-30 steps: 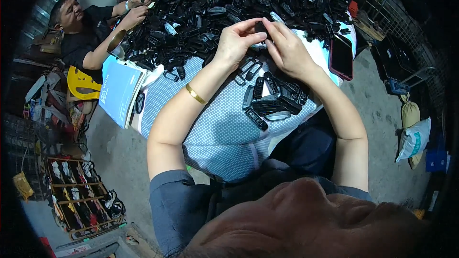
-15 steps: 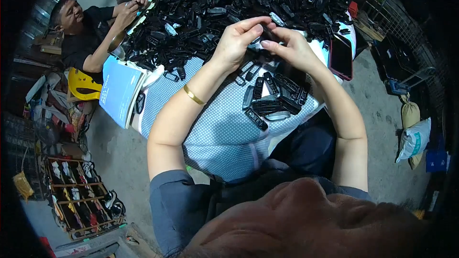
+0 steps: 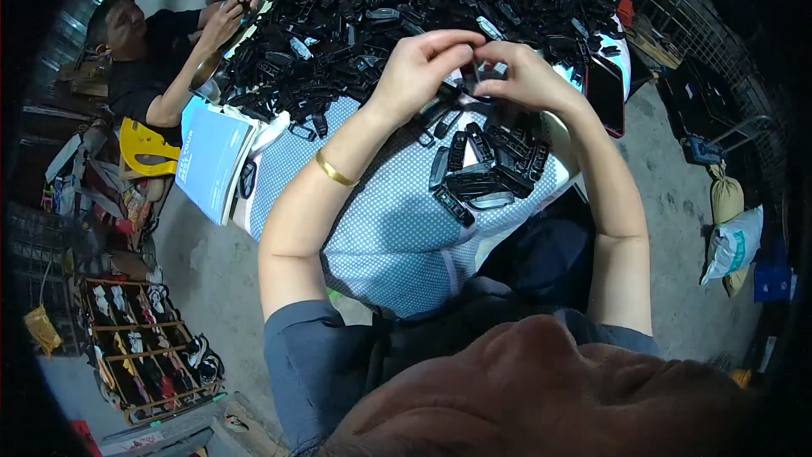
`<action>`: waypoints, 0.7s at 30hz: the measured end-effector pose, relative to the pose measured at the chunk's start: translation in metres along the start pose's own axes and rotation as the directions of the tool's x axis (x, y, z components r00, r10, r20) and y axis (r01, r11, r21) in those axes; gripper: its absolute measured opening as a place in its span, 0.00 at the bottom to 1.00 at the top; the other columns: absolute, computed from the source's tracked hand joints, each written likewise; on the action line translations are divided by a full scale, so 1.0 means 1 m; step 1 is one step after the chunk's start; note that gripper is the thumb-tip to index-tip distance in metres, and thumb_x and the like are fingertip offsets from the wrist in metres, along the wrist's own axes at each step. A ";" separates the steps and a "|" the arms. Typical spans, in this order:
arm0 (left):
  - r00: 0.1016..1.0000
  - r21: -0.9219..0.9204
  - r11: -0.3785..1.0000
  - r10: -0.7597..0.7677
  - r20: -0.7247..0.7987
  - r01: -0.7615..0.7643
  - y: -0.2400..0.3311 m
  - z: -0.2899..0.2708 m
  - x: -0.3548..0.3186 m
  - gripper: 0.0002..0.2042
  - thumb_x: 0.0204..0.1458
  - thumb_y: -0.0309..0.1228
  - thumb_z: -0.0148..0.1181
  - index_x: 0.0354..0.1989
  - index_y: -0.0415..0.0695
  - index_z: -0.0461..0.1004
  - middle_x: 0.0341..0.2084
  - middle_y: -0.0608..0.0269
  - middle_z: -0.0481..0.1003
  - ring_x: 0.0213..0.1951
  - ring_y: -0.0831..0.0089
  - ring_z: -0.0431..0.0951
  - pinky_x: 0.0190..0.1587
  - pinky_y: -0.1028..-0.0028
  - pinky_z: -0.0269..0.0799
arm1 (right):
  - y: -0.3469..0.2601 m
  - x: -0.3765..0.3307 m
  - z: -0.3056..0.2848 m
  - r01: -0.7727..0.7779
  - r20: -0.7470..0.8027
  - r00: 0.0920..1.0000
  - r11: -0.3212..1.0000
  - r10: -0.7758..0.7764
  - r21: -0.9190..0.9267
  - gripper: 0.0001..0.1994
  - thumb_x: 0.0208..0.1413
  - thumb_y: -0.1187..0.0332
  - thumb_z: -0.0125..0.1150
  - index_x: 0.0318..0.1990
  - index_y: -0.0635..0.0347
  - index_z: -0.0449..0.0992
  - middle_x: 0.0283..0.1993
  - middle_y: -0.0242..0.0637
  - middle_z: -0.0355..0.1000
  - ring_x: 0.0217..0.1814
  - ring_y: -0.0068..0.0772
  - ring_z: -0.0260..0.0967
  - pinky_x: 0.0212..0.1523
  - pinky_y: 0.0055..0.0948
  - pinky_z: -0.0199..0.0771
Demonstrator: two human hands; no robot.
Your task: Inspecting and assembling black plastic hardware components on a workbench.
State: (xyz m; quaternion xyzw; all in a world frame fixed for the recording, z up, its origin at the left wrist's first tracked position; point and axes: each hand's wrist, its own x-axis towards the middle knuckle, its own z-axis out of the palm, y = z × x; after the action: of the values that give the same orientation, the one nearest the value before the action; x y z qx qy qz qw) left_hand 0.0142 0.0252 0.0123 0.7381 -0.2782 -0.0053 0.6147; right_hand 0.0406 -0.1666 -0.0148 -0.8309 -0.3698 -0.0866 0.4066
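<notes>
Head view. Left hand (image 3: pixel 416 68) and right hand (image 3: pixel 526 76) meet fingertip to fingertip, pinching a small black part (image 3: pixel 470 76) between them. Sorted parts (image 3: pixel 482 173) lie at 6 o'clock on a dotted cloth (image 3: pixel 389 237); a black heap (image 3: pixel 397 0) at 12. Concrete floor (image 3: pixel 685 169).
</notes>
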 end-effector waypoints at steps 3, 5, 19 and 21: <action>0.978 0.239 0.970 -0.013 0.207 -0.037 0.026 0.020 -0.020 0.14 0.49 0.27 0.56 0.46 0.40 0.72 0.34 0.60 0.76 0.37 0.73 0.75 0.43 0.76 0.69 | 0.020 -0.006 -0.007 -0.034 0.145 0.987 0.979 0.064 -0.203 0.21 0.39 0.62 0.66 0.42 0.63 0.74 0.37 0.45 0.73 0.37 0.40 0.71 0.40 0.32 0.70; 0.931 0.457 0.859 0.056 0.361 -0.229 0.032 0.028 -0.042 0.14 0.47 0.30 0.58 0.43 0.40 0.73 0.32 0.60 0.76 0.34 0.71 0.74 0.40 0.74 0.69 | 0.023 -0.004 0.004 -0.039 0.176 0.982 0.978 0.076 -0.204 0.20 0.39 0.60 0.64 0.41 0.59 0.76 0.37 0.46 0.74 0.39 0.44 0.71 0.41 0.35 0.70; 0.974 0.974 0.179 0.151 -0.166 0.139 -0.037 -0.026 -0.003 0.16 0.41 0.40 0.62 0.27 0.37 0.74 0.25 0.52 0.73 0.32 0.58 0.70 0.35 0.64 0.68 | 0.013 -0.001 0.024 0.071 -0.117 0.985 0.915 -0.127 -0.396 0.08 0.44 0.70 0.54 0.30 0.63 0.76 0.29 0.42 0.72 0.34 0.43 0.70 0.38 0.38 0.70; 0.980 0.974 0.159 0.089 -0.177 0.161 -0.043 -0.029 0.000 0.15 0.41 0.38 0.62 0.30 0.37 0.74 0.25 0.53 0.74 0.33 0.58 0.71 0.36 0.64 0.68 | 0.006 0.000 0.024 0.039 -0.124 0.988 0.933 -0.089 -0.359 0.09 0.46 0.70 0.55 0.33 0.64 0.76 0.30 0.43 0.73 0.32 0.42 0.71 0.36 0.35 0.70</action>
State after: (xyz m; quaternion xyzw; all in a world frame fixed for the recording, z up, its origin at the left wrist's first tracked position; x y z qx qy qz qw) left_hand 0.0417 0.0550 -0.0203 0.9628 -0.1367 0.2328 0.0127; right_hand 0.0409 -0.1514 -0.0349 -0.8703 -0.3458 -0.2223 0.2712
